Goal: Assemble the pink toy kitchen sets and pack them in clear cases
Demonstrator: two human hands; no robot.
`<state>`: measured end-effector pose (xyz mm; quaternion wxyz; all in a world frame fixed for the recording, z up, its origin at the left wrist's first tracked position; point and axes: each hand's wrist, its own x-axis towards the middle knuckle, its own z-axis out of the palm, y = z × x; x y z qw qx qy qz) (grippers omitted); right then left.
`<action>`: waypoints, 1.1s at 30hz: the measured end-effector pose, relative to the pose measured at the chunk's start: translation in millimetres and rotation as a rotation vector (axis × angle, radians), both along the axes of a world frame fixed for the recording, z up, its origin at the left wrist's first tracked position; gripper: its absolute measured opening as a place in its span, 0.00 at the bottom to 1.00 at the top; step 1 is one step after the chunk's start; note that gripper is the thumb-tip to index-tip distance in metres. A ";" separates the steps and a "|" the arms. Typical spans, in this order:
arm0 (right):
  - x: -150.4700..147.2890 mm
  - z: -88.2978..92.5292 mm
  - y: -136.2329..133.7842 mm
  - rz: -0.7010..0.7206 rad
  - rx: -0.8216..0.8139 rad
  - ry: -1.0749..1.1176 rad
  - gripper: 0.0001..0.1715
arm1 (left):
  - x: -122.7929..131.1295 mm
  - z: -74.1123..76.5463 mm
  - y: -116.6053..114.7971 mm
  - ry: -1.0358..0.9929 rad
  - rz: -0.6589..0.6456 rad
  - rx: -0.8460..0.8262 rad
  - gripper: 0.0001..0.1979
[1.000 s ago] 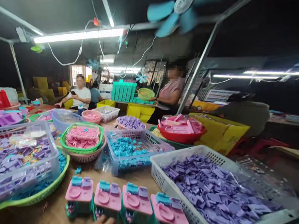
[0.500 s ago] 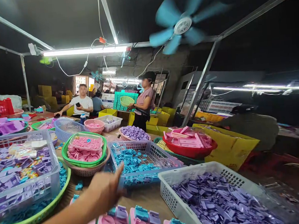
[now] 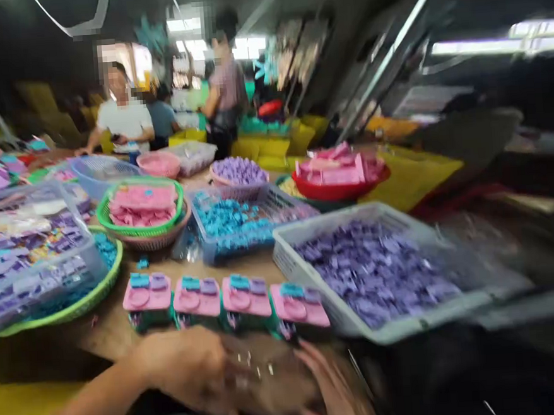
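Pink toy blocks [image 3: 224,296] run left to right just beyond my left hand [image 3: 184,372], my right hand [image 3: 337,386] farther; blur hides whether my fingers grip anything.

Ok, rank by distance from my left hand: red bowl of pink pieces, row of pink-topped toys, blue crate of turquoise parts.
1. Pink-topped toys, just ahead of the left hand.
2. Blue crate, behind them.
3. Red bowl, farthest, right.

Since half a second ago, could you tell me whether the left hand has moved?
Yes. The left hand has drawn back toward the person: earlier it reached over the row of pink toys, now it lies on their near side.
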<state>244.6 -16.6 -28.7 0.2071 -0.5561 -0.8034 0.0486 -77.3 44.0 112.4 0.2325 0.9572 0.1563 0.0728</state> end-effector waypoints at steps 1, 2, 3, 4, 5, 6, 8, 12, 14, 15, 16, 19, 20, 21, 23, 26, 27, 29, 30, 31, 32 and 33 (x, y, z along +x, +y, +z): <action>-1.9 -3.8 -6.5 -0.005 -0.072 0.051 0.31 | -3.2 -9.3 -0.8 -0.037 0.041 -0.031 0.15; -3.6 -5.6 -10.8 -0.027 -0.134 0.112 0.33 | -5.5 -17.7 2.9 -0.077 0.151 -0.015 0.15; -4.8 -5.6 -12.8 -0.060 -0.187 0.185 0.34 | -6.5 -25.4 9.3 -0.106 0.286 0.030 0.16; -5.9 -3.9 -13.3 -0.122 -0.217 0.246 0.34 | -6.2 -32.1 16.3 -0.122 0.379 0.073 0.17; -7.0 -0.7 -12.9 -0.176 -0.244 0.313 0.34 | -4.7 -37.2 22.4 -0.143 0.426 0.102 0.17; -8.7 3.7 -12.1 -0.209 -0.271 0.394 0.35 | -2.3 -40.3 26.7 -0.173 0.440 0.115 0.17; -15.2 14.1 -11.1 -0.218 -0.312 0.620 0.40 | 5.5 -41.3 29.0 -0.264 0.417 0.085 0.19; -37.4 29.3 -8.7 -0.140 -0.364 1.120 0.48 | 32.7 -41.2 22.3 -0.432 0.335 -0.096 0.38; -44.4 31.7 -6.1 -0.142 -0.417 1.216 0.49 | 47.5 -44.8 23.5 -0.443 0.265 -0.196 0.45; -44.7 31.6 -5.1 -0.151 -0.432 1.227 0.50 | 53.6 -46.4 26.5 -0.430 0.232 -0.224 0.46; -42.6 30.7 -4.6 -0.161 -0.427 1.227 0.49 | 58.4 -47.0 31.1 -0.409 0.204 -0.228 0.46; -24.5 24.0 -7.4 -0.226 -0.329 1.124 0.45 | 68.1 -41.8 51.9 -0.300 0.165 -0.113 0.42; -16.6 20.8 -9.7 -0.274 -0.292 1.042 0.43 | 71.7 -38.2 59.9 -0.256 0.166 -0.052 0.40; -9.1 17.4 -12.5 -0.331 -0.259 0.941 0.42 | 76.6 -34.4 67.7 -0.212 0.173 0.015 0.38; 2.7 10.4 -18.9 -0.445 -0.206 0.728 0.39 | 91.4 -28.6 81.4 -0.126 0.198 0.145 0.35; 9.5 1.8 -28.9 -0.549 -0.164 0.483 0.37 | 123.2 -28.0 94.5 0.001 0.239 0.287 0.32; 9.4 0.0 -32.0 -0.579 -0.166 0.419 0.36 | 134.0 -29.4 97.0 0.048 0.249 0.312 0.33; 7.0 -1.7 -36.8 -0.611 -0.172 0.328 0.39 | 152.2 -32.8 100.1 0.145 0.257 0.335 0.34; 4.8 -1.9 -37.9 -0.611 -0.165 0.303 0.41 | 159.1 -33.9 100.8 0.192 0.258 0.337 0.34; 1.9 -1.7 -37.6 -0.604 -0.149 0.288 0.43 | 164.5 -34.5 101.0 0.231 0.261 0.335 0.33; -1.5 -1.3 -35.8 -0.592 -0.124 0.274 0.46 | 168.6 -34.3 100.5 0.262 0.267 0.332 0.31; -5.3 -1.0 -32.6 -0.579 -0.095 0.261 0.47 | 171.4 -33.4 98.9 0.282 0.282 0.332 0.29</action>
